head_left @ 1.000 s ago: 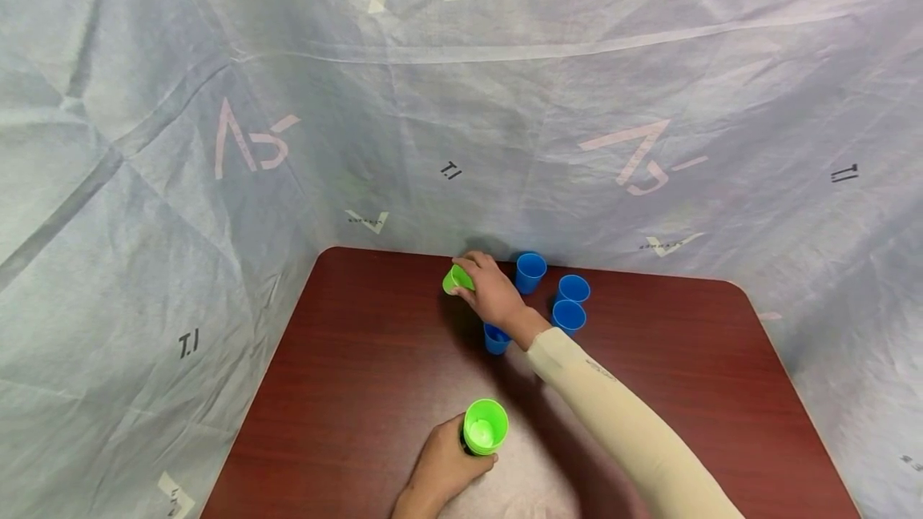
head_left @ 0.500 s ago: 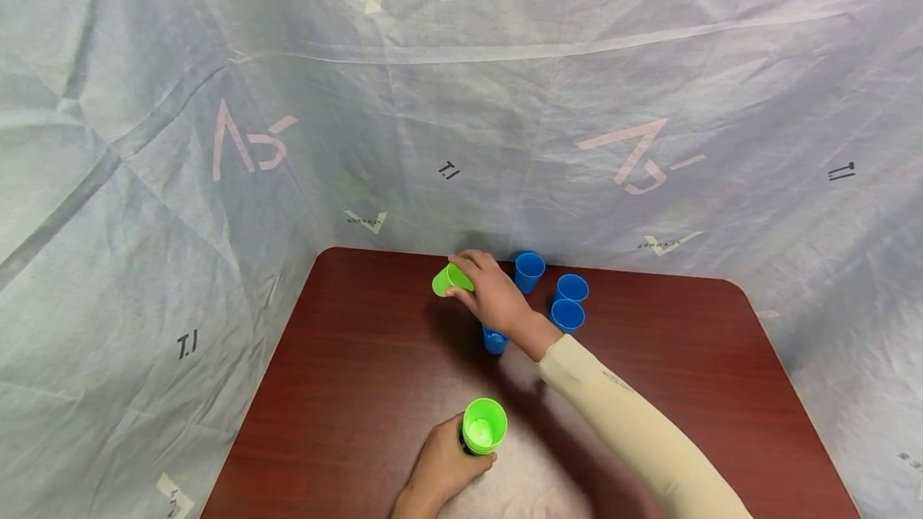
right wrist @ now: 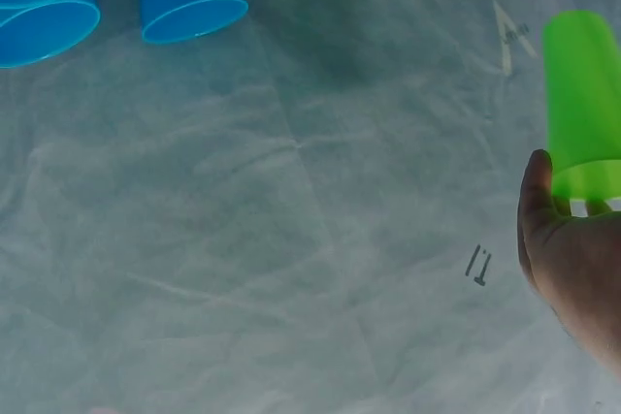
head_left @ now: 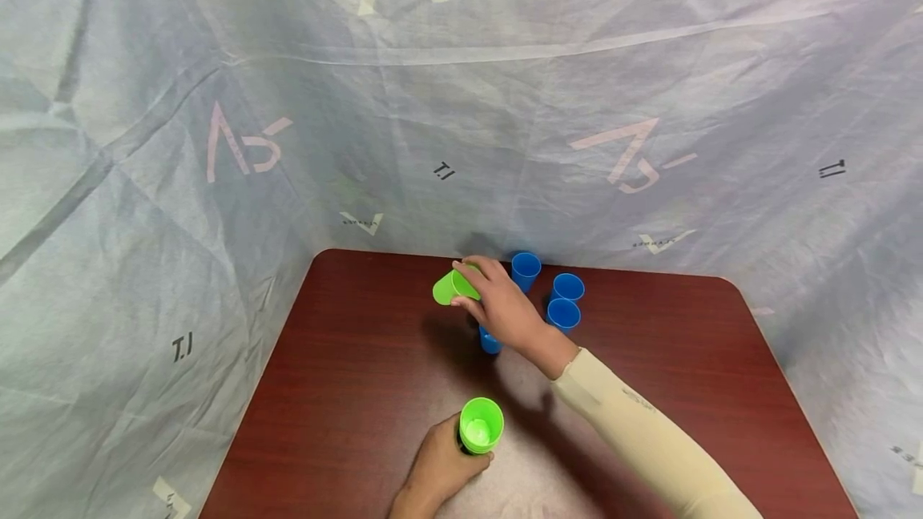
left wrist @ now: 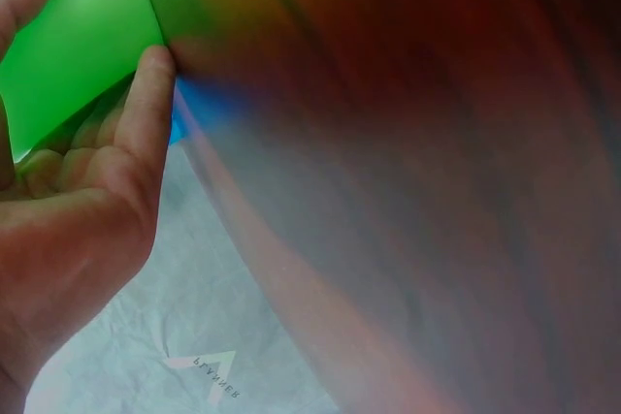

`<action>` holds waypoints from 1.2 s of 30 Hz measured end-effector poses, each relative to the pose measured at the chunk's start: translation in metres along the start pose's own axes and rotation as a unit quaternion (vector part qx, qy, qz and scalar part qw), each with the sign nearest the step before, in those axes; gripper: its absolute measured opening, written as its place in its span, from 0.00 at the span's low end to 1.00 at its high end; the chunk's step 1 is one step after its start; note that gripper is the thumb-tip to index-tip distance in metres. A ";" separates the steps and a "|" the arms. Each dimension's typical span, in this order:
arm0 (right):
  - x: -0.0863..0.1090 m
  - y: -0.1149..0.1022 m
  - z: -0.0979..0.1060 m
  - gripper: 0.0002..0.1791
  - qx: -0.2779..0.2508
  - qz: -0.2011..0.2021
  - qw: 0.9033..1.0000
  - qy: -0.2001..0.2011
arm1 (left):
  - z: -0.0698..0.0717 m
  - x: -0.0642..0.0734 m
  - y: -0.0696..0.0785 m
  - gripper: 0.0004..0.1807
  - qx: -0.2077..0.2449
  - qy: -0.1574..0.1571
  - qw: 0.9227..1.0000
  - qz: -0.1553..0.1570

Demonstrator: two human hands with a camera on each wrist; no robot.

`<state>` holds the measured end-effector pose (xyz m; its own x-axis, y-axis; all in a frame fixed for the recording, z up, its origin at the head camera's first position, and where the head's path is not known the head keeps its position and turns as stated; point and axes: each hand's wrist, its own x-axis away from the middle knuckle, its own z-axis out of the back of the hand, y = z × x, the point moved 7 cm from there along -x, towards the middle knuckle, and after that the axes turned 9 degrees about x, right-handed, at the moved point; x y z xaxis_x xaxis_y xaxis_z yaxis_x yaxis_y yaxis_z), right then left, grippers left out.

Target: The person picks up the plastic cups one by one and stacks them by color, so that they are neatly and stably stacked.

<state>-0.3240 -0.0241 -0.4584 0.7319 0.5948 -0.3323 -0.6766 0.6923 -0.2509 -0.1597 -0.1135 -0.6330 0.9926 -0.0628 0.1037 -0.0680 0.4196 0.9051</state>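
Observation:
My left hand (head_left: 445, 457) grips a green cup stack (head_left: 481, 425) near the front of the table, mouth facing up, several rims nested. In the left wrist view, fingers and thumb curl round the green cup wall (left wrist: 82, 55). Farther back, my right hand (head_left: 506, 304) holds a single green cup (head_left: 444, 290) by its rim, tilted with its base to the left. This cup (right wrist: 582, 94) also shows in the right wrist view, thumb and fingers at its rim. A blue cup (head_left: 490, 341) stands below the right hand, partly hidden by it.
Other blue cups stand upright to the right of the right hand: one blue cup (head_left: 526, 269) at the back, two more (head_left: 567, 288) close together. The dark red table (head_left: 346, 375) meets a grey cloth wall (head_left: 404, 142) behind and at both sides.
My right hand has lifted the green cup and tilted it further, drawing slightly back toward me and to the right. My left hand with the cup stack stays in place.

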 end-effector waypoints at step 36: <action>0.050 -0.030 0.037 0.18 -0.085 0.088 0.987 0.102 | 0.001 0.003 0.003 0.26 -0.011 0.018 0.999 -0.030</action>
<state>-0.2643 -0.0002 -0.4342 0.5826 0.5921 -0.5568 -0.8078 0.4973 -0.3164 -0.1570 -0.1130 -0.6291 0.9979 -0.0547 0.0346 -0.0072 0.4365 0.8997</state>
